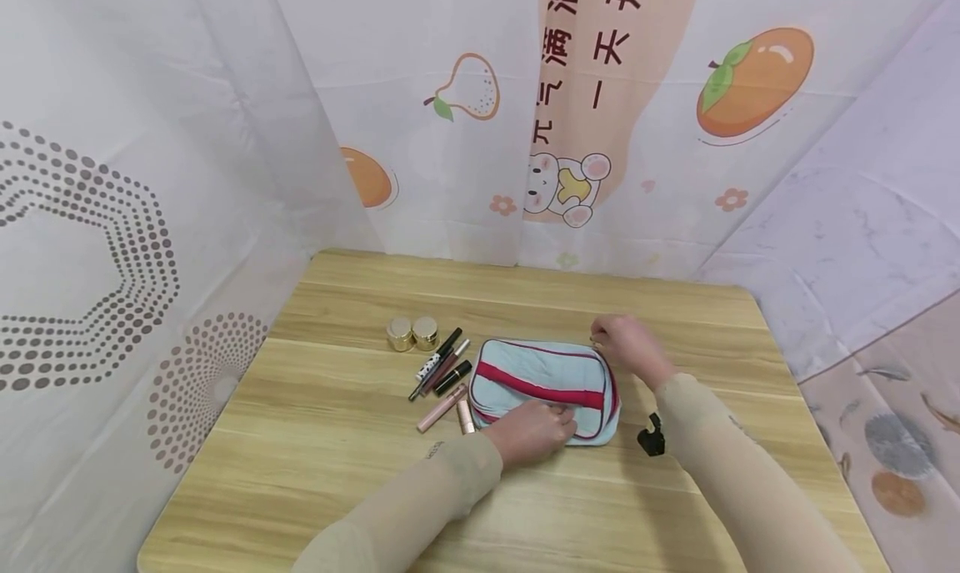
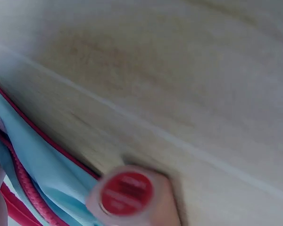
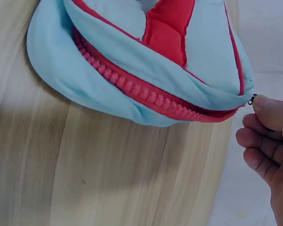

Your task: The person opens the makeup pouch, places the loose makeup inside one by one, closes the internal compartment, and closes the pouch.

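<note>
A light blue cosmetic pouch [image 1: 540, 360] with red trim and a red strap [image 1: 540, 389] lies on the table in the head view. My left hand [image 1: 532, 433] holds its front side with curled fingers, the fingertips beside the strap. At the far right corner my right hand [image 1: 632, 345] pinches the small dark zipper pull [image 3: 252, 99] between thumb and forefinger. In the right wrist view, red zipper teeth [image 3: 137, 92] run along the pouch's side up to that pull. Close by the left hand, the left wrist view shows a pink tube [image 2: 162, 202] with a red end label.
Left of the pouch lie a pink tube [image 1: 441, 409], a short lipstick [image 1: 466, 416], a black tube [image 1: 453, 378] and several slim pens. Two gold-sided jars [image 1: 400, 334] stand behind them. A black clip-like object [image 1: 651, 439] lies near the right forearm. Curtains enclose the wooden table [image 1: 337, 490].
</note>
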A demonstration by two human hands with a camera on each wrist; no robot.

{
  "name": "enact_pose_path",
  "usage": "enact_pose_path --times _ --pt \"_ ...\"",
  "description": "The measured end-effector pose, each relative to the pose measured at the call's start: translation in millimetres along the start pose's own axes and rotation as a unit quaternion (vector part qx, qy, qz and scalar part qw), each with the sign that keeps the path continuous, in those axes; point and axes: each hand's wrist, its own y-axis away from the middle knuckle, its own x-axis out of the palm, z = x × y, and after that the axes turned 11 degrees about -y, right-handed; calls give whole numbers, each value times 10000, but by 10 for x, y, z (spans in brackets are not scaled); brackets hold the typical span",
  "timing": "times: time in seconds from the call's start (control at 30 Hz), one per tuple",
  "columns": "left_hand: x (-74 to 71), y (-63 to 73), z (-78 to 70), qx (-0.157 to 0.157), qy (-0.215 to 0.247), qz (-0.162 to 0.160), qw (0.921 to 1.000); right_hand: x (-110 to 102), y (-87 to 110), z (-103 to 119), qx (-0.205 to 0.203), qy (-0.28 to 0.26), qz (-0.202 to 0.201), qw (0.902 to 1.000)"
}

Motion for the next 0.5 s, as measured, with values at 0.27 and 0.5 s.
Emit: enact_pose_path --times 0.27,0.5 --pt "-31 -15 -28 -176 66 -38 9998 -11 57 -75 13 -108 -85 9999" --pt "-20 41 -5 -383 350 -167 9985 -50 108 -134 -157 -304 -65 9994"
